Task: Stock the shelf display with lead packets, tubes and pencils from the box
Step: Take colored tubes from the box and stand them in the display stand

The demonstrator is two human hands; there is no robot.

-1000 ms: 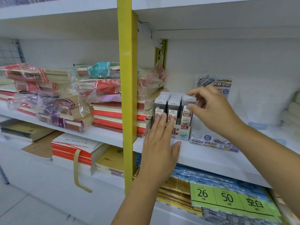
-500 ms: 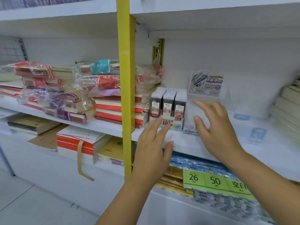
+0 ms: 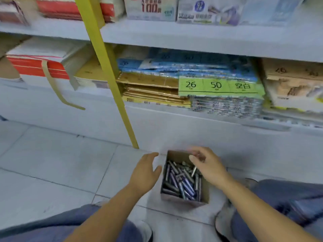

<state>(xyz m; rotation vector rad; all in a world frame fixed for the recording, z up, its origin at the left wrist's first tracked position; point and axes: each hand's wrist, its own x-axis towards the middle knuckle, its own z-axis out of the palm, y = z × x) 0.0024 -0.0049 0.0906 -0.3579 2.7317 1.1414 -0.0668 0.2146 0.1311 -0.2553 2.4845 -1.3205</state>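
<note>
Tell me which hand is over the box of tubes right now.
The right hand: it hovers above the far end of the cardboard box. The left hand is beside the box, over the floor, fingers relaxed.

Pale grey floor tiles (image 3: 52,163), dark grout lines. White metal shelving (image 3: 192,35), two tiers in view. Yellow upright (image 3: 108,75) at its front. Left of the upright: red-and-white paper stacks (image 3: 38,67). Right of it: gold packs (image 3: 148,84), blue packs (image 3: 201,67), green label card (image 3: 220,85), then brown cartons (image 3: 293,81).
</note>
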